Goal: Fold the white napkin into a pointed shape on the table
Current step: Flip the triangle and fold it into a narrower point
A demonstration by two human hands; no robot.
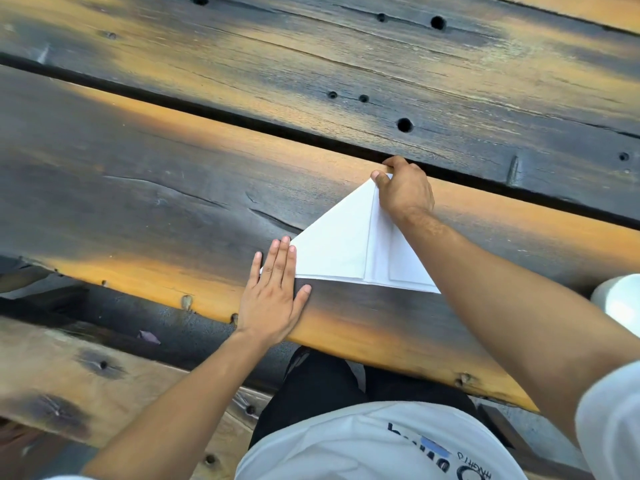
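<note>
The white napkin (341,245) lies on a dark and orange wooden plank table (173,188), folded into a triangle whose point faces away from me. My right hand (403,188) is at that far point, thumb and curled fingers pinching the tip of the folded flap. My left hand (273,294) lies flat with straight fingers on the napkin's near left corner and presses it to the wood. A vertical fold line runs down the napkin's middle, and my right forearm hides part of its right side.
A dark gap (242,114) between planks runs just beyond the napkin's tip. The table's near edge (381,355) is close to my body. A lower wooden bench plank (104,375) lies at the left, and a white object (620,301) shows at the right edge.
</note>
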